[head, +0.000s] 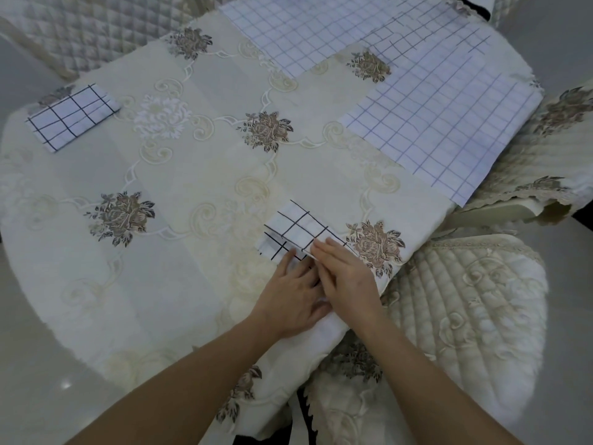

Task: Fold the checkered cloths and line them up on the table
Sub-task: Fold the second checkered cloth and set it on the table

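- left hand (296, 292) lies palm down, fingers straight, slightly spread.
- right hand (348, 279) lies flat, touching the left hand's edge, fingers together, tips reaching past the left fingertips.

The near end of the small checkered cloth (293, 228) lies under both hands, so how its layers sit there cannot be told. The right hand (348, 279) covers part of the left hand (293, 295), and both forearms run off the bottom edge. The far checkered cloth (298, 33) is cut by the top edge. Where it meets the big cloth (449, 123) beside it is unclear. The quilted chair (80, 36) at the far left is cropped. The tabletop is hidden under the flowered tablecloth (199, 175).
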Action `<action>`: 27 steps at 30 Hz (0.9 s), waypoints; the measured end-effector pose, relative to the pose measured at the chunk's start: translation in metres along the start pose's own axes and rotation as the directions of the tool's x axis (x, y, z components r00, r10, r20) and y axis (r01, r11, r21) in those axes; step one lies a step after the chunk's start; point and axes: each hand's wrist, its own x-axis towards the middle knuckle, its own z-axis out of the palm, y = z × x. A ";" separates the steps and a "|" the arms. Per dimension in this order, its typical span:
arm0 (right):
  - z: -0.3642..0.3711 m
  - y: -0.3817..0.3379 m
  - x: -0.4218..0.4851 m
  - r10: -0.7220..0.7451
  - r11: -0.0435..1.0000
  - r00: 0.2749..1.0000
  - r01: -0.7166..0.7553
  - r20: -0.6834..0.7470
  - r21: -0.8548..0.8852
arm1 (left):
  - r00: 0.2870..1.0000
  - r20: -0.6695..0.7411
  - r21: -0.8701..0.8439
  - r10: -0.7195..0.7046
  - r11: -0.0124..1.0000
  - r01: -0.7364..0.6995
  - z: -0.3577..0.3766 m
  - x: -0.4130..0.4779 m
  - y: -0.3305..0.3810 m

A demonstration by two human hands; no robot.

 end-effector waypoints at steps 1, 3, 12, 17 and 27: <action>0.003 0.001 -0.005 0.006 1.000 1.000 -0.006 0.016 -0.003 | 1.000 -0.015 0.000 0.008 1.000 -0.008 0.002 -0.001 0.000; 0.007 0.002 -0.011 0.036 0.999 0.998 -0.036 0.050 -0.004 | 0.998 -0.055 -0.010 0.031 0.999 -0.032 0.003 -0.002 -0.002; 0.006 0.006 -0.006 0.133 0.989 0.976 -0.141 0.170 0.033 | 0.995 -0.074 -0.022 -0.061 0.998 0.059 -0.004 -0.052 -0.010; 0.012 0.006 -0.009 0.134 0.991 0.979 -0.137 0.153 0.010 | 0.996 -0.002 0.036 -0.094 0.995 0.094 0.004 -0.072 -0.017; 0.009 -0.003 -0.028 0.029 0.985 0.981 0.005 0.193 -0.175 | 0.991 0.001 0.068 -0.132 0.989 0.132 0.003 -0.066 -0.013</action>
